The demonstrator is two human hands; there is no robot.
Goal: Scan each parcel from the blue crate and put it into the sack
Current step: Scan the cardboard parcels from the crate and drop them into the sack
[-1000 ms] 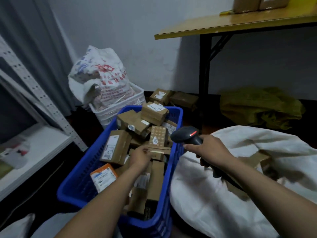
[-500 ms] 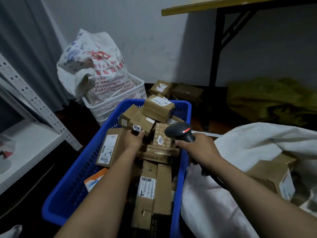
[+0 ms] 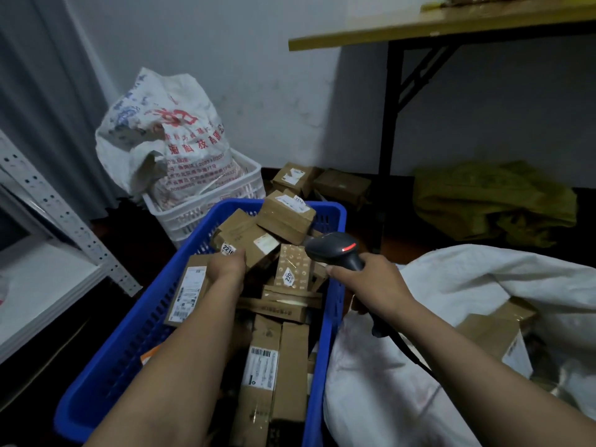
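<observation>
Early going, by the look of the load: the blue crate (image 3: 135, 333) in front of you is heaped with cardboard parcels, while the white sack (image 3: 387, 382) touching its right wall shows only a couple of brown boxes in its open mouth, the labelled box (image 3: 493, 337) being the plainest. Nearest you, two long parcels (image 3: 261, 366) lie side by side along the crate's right wall, and a flat parcel (image 3: 190, 288) leans on the left wall. Mid-crate, your left hand (image 3: 225, 267) grasps the 2216 box (image 3: 254, 240), fingers curled over its near corner by the white sticker. The box rests in the pile, not lifted clear. Your right hand (image 3: 374, 282) is clenched round the handle of the scanner (image 3: 335, 250), whose head sits over the crate's right rim with a red light lit on top. Its cable trails down across the sack. No label faces the scanner, so I judge this box's scan not yet done, and bagging comes after. A patterned box (image 3: 293, 269) with a 220 sticker stands on end between your hands, right beside the held box. The top box (image 3: 285, 214) at the far end rests against the held one and may slide when you pull. Past the crate are a white basket (image 3: 206, 214) holding a printed bag (image 3: 167, 140), loose floor boxes (image 3: 296, 177) by the wall, a black-legged table (image 3: 451, 27) with an olive heap (image 3: 493, 201) under it, and a shelf rack (image 3: 48, 279) on the left. The path to the sack looks open.
</observation>
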